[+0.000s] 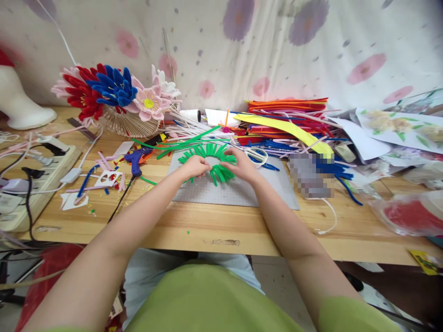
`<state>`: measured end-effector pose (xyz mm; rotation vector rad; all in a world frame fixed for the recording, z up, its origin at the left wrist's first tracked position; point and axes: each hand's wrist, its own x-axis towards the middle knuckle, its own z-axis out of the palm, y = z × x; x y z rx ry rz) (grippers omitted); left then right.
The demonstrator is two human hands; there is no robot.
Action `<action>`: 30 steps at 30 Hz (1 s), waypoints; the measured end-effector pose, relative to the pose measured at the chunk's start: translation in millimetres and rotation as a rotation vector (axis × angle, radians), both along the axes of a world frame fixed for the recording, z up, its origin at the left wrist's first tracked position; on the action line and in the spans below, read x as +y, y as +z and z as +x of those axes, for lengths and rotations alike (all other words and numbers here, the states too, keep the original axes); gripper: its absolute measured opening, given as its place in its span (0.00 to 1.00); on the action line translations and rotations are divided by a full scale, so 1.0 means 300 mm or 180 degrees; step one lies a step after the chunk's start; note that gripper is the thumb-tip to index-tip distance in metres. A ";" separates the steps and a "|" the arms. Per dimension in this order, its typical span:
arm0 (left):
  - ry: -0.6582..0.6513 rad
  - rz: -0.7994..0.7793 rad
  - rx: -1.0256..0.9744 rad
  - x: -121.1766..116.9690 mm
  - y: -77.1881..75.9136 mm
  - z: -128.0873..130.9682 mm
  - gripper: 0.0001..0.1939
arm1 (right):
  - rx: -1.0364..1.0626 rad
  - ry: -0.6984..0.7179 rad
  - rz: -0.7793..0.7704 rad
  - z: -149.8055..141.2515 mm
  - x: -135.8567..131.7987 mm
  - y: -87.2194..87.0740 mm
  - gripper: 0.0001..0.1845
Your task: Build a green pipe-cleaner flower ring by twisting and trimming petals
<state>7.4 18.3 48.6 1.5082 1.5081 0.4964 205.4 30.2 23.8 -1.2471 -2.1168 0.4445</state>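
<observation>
A ring of green looped pipe cleaners lies on the grey cutting mat, its loops pointing outward like petals. My left hand is closed at the ring's left side, thumb and fingertips pinched together on its inner edge. Over the right side curves my right hand, thumb and fingers apart with green loops between them. Both hands cover part of the ring. Just behind the right hand are white-handled scissors. Long green pipe cleaners stretch behind the ring.
Left of the mat lies a blue glue gun among scraps. A power strip fills the far left. Finished pipe-cleaner flowers stand behind. Bundles of coloured pipe cleaners are piled at the back; a plastic bag sits right.
</observation>
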 end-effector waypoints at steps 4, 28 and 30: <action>-0.0106 0.0061 0.0074 -0.009 0.001 -0.012 0.12 | -0.0938 -0.1201 -0.0271 0.192 0.084 0.042 0.13; -0.0151 0.0014 -0.0077 -0.033 -0.036 -0.042 0.07 | -0.2148 -0.0639 -0.0037 0.269 -0.018 0.182 0.24; -0.0135 -0.0178 -0.0275 -0.032 -0.039 -0.040 0.10 | -0.1953 -0.0416 0.0410 0.207 -0.025 0.153 0.25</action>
